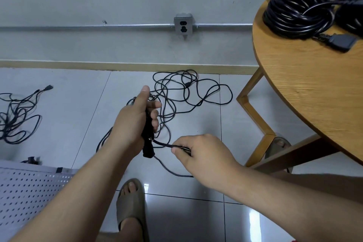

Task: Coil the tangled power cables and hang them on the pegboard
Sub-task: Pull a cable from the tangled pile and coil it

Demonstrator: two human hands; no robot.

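My left hand point(135, 120) grips a black plug block point(148, 143) of a power cable, thumb raised, fingers curled round it. My right hand point(198, 153) pinches the thin black cable point(165, 144) that leaves the block. The rest of that cable lies in a loose tangle point(188, 92) on the tiled floor beyond my hands. A second tangled black cable point(15, 116) lies on the floor at the far left. A white pegboard point(29, 188) shows at the lower left, near my left forearm.
A round wooden table point(306, 84) at the right carries a pile of coiled black cables point(306, 6). A wall socket point(183, 25) sits on a metal conduit. My sandalled feet point(131, 206) stand on the tiles, one under the table.
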